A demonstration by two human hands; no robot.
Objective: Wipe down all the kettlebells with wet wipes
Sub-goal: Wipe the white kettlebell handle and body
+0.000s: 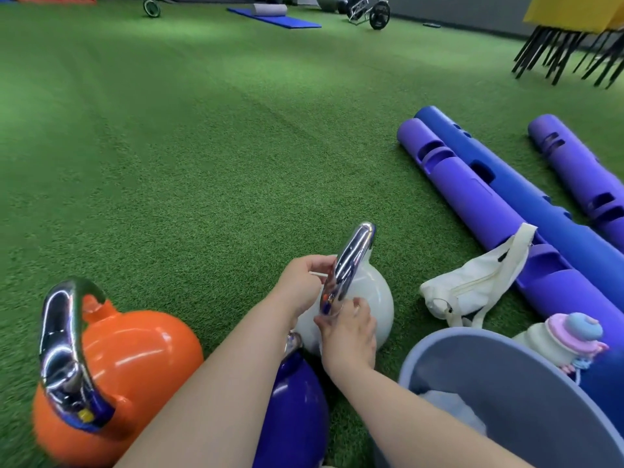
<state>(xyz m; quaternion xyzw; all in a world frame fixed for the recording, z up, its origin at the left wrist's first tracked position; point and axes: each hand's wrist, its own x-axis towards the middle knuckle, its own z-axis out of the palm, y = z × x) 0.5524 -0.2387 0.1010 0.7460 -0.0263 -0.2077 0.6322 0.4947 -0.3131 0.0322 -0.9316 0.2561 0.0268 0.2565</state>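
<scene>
Both bare forearms are stretched forward and down from the bottom edge, converging on the white kettlebell [368, 298] sitting on the green turf [169, 163] just ahead. The left hand [300, 285] is curled at the left side of the chrome handle [351, 261], fingers bent around it near the middle, grip closed on the handle. The right hand [351, 332] is placed lower, fingers curled at the base of that handle where it meets the white body; a wipe can't really be made out there, too small and blurry.

The white kettlebell is stood upright, handle on top, the loop seen edge-on with its long axis running away and slightly up-right.

An orange kettlebell [135, 359] is parked to the left, a blue kettlebell [297, 417] tucked between the arms, mostly hidden. A grey bin [523, 383] is at lower right, with a white pouch [472, 285] and purple tubes [479, 197] beyond it
</scene>
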